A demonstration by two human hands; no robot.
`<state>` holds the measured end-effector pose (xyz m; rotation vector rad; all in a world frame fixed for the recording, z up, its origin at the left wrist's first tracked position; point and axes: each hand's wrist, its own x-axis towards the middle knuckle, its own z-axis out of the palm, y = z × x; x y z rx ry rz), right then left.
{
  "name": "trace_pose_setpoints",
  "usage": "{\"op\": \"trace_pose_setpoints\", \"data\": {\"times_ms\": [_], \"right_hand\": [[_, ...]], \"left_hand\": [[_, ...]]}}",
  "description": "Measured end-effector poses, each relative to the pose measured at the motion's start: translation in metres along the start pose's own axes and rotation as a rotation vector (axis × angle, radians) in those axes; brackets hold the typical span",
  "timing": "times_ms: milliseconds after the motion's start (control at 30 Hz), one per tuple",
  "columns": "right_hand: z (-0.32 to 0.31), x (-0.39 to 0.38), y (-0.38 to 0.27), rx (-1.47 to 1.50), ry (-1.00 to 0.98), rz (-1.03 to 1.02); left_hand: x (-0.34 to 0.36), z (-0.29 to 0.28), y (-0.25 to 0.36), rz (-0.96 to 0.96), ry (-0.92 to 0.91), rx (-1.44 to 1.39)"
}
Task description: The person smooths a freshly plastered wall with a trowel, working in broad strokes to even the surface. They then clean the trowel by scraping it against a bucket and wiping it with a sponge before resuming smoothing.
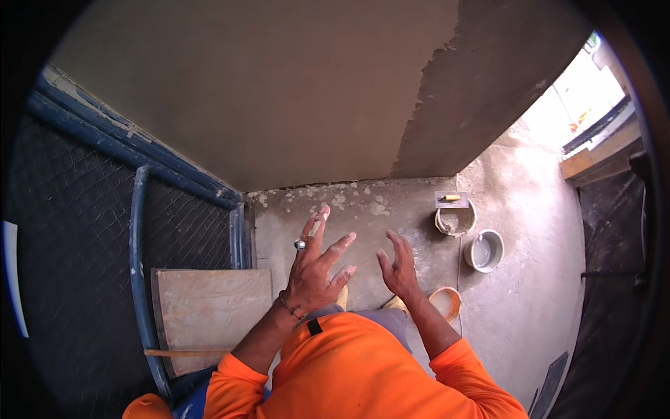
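Observation:
My left hand (317, 262) is raised in front of me with its fingers apart and nothing in it. Pale smears mark its fingertips; it wears a ring and a dark wrist cord. To its right, my right hand (399, 267) is also up, empty, its fingers spread. Both are apart from the wall (279, 91), which is coated smooth, with a ragged edge where the darker part (481, 91) begins. On the floor to the right stands a bucket (447, 222) with a flat trowel (451, 199), yellow-handled, lying across its rim.
A grey bucket (484, 251) and an orange-rimmed bucket (453, 300) stand on the concrete floor (516, 307). At left are a blue metal frame with mesh (139, 230), a board (213, 307) and a wooden strip (185, 353). Pale splatters (349, 195) dot the wall's foot.

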<state>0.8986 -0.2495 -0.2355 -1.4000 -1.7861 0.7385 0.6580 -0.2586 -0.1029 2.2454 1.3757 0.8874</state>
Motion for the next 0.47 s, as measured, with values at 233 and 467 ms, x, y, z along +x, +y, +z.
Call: {"op": "trace_pose_setpoints", "data": {"times_ms": [233, 467], "right_hand": [[-0.044, 0.036, -0.12, 0.162, 0.087, -0.291], [-0.086, 0.012, -0.077, 0.317, -0.211, -0.279]], "left_hand": [[-0.003, -0.022, 0.016, 0.115, -0.048, 0.049], [0.019, 0.013, 0.015, 0.315, -0.512, -0.166]]}}
